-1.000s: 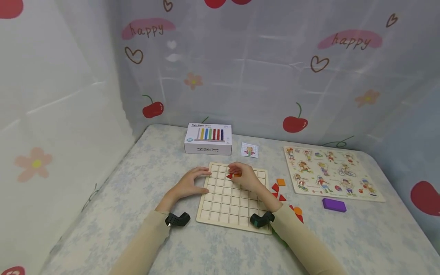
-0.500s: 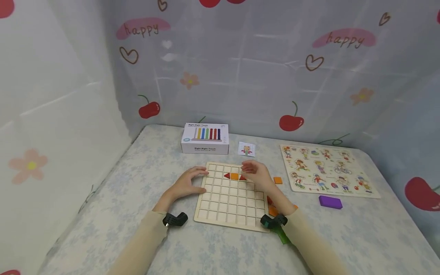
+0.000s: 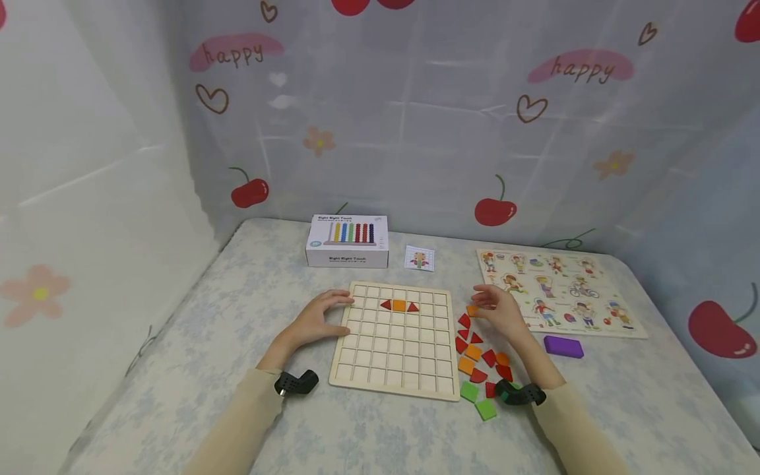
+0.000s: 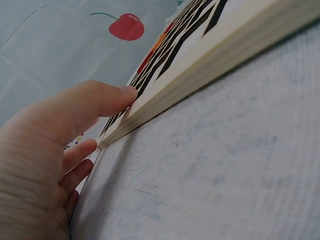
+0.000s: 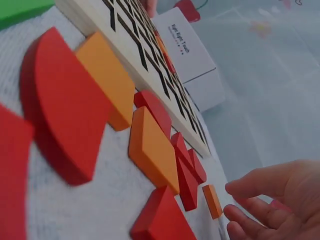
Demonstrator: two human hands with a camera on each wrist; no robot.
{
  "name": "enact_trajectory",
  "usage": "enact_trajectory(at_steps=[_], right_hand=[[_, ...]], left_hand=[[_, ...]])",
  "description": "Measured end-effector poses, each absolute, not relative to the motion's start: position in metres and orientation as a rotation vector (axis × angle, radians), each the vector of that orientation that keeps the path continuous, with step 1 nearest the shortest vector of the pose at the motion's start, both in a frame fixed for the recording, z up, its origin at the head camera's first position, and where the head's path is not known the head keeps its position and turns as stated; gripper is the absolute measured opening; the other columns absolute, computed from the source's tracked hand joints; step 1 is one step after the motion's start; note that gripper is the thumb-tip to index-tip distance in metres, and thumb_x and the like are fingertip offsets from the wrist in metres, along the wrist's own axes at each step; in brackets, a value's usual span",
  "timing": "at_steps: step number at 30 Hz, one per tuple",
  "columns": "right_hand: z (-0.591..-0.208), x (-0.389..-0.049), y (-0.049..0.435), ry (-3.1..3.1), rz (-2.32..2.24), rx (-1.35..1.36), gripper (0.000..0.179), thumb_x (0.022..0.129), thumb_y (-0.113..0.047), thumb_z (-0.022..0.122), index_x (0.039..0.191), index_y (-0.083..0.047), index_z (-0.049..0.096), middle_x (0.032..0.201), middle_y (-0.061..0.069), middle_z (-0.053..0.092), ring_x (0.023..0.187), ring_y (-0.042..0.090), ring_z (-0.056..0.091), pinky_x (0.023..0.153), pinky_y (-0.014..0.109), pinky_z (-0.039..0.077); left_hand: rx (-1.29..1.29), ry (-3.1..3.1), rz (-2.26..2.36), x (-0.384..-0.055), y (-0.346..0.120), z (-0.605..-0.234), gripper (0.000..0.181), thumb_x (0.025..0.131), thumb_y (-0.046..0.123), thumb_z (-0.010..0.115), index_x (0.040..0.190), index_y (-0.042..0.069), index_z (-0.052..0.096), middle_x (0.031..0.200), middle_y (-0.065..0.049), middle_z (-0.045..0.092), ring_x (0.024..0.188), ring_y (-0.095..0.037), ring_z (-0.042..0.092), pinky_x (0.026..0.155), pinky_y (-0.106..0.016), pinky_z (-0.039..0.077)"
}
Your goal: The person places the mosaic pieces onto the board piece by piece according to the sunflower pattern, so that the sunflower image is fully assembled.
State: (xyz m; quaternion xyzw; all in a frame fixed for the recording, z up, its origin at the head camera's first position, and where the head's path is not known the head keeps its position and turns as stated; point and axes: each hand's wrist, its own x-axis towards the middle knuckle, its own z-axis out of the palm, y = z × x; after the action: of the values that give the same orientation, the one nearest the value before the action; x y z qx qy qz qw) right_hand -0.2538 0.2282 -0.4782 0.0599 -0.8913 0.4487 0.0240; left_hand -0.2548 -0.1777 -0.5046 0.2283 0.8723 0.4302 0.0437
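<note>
A wooden grid board (image 3: 364,358) lies on the table. In its upper rows, an orange square (image 3: 399,305) sits between two red triangles (image 3: 412,307). My left hand (image 3: 317,322) touches the board's left edge, thumb and fingers spread apart; the left wrist view has the thumb (image 4: 115,97) on the rim. To the right of the board, my right hand (image 3: 500,310) hovers by a loose orange square (image 3: 472,311). In the right wrist view, the fingers lie right beside that orange block (image 5: 212,201), without closing round it.
Several red, orange and green pieces (image 3: 473,352) are scattered along the board's right side. A pattern card (image 3: 419,258) and a white box (image 3: 348,241) stand behind the board. Farther right are a picture puzzle board (image 3: 558,287) and a purple block (image 3: 563,347).
My right hand put down a red triangle right of the orange square on the board, then moved right to the loose pieces. The left hand stays at the board's edge.
</note>
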Motion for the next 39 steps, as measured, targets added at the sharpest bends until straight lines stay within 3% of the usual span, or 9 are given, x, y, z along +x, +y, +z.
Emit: enact_trajectory(at_steps=[9,20,28,39], right_hand=[[-0.487,-0.248,0.235,-2.797,1.259,0.259,0.046,0.084,0.006,0.062,0.129,0.006,0.052,0.113,0.027,0.063,0.103,0.038,0.061,0.09,0.049,0.052],[-0.488,-0.25,0.236,-2.792,1.237,0.25,0.045,0.084,0.001,0.066,0.127,0.005,0.053,0.107,0.023,0.064,0.093,0.03,0.06,0.078,0.022,0.05],[-0.474,-0.242,0.216,-2.714,1.327,0.25,0.045,0.083,0.001,0.068,0.126,0.006,0.054,0.106,0.024,0.064,0.096,0.034,0.062,0.085,0.041,0.055],[-0.463,-0.238,0.132,-2.665,1.506,0.546,0.041,0.081,0.002,0.069,0.12,0.006,0.058,0.104,0.021,0.067,0.091,0.032,0.063,0.079,0.03,0.053]], left_hand=[[0.716,2.65,1.335,-0.253,-0.179,-0.506,0.062,0.074,0.027,0.081,0.131,0.016,0.058,0.148,-0.006,0.042,0.142,-0.033,0.031,0.113,-0.06,0.026],[0.729,2.65,1.339,-0.253,-0.18,-0.506,0.061,0.075,0.028,0.081,0.13,0.017,0.058,0.147,-0.005,0.043,0.141,-0.033,0.032,0.113,-0.059,0.027],[0.737,2.653,1.333,-0.254,-0.178,-0.505,0.062,0.075,0.028,0.081,0.131,0.016,0.057,0.147,-0.005,0.043,0.141,-0.032,0.032,0.113,-0.058,0.027],[0.73,2.66,1.332,-0.255,-0.178,-0.506,0.062,0.074,0.026,0.082,0.13,0.016,0.058,0.147,-0.005,0.044,0.141,-0.032,0.033,0.113,-0.058,0.026]])
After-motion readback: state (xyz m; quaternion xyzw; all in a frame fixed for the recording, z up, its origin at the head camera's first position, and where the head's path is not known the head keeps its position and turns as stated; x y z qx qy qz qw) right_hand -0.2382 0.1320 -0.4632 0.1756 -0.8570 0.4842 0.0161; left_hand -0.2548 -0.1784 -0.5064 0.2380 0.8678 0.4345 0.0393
